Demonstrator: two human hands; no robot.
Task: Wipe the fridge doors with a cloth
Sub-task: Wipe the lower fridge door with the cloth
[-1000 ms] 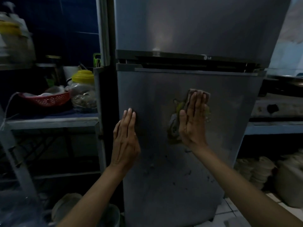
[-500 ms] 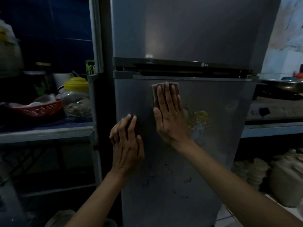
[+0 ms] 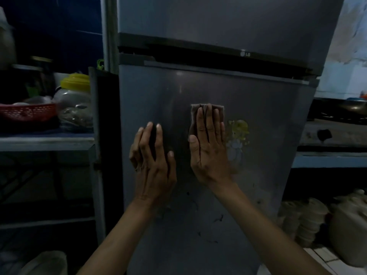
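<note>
Dimly lit, the room is a cramped kitchen corner with a grey two-door fridge filling the middle of the view. Its lower door (image 3: 268,135) is dull and smudged, marked with dark scuffs toward the bottom and carrying a faded yellow-and-pale sticker (image 3: 238,135) near its centre; the upper door (image 3: 218,20) sits above a dark band with a small logo (image 3: 245,54). The right hand (image 3: 208,147) lies flat with fingers spread, pressing a folded brownish cloth (image 3: 193,116) against the lower door just left of the sticker, the cloth's top edge showing past the fingertips. The left hand (image 3: 152,159) rests open on the same door, beside the right hand but not touching it, fingers pointing up and holding nothing. To the left, a metal shelf (image 3: 45,142) carries a red basket (image 3: 27,112) and a clear jar with a yellow lid (image 3: 74,100) against a dark blue wall (image 3: 75,26). To the right, a counter (image 3: 333,157) holds a stove (image 3: 335,133), and pale stacked containers (image 3: 305,221) sit in shadow below it on a tiled floor (image 3: 325,261).
</note>
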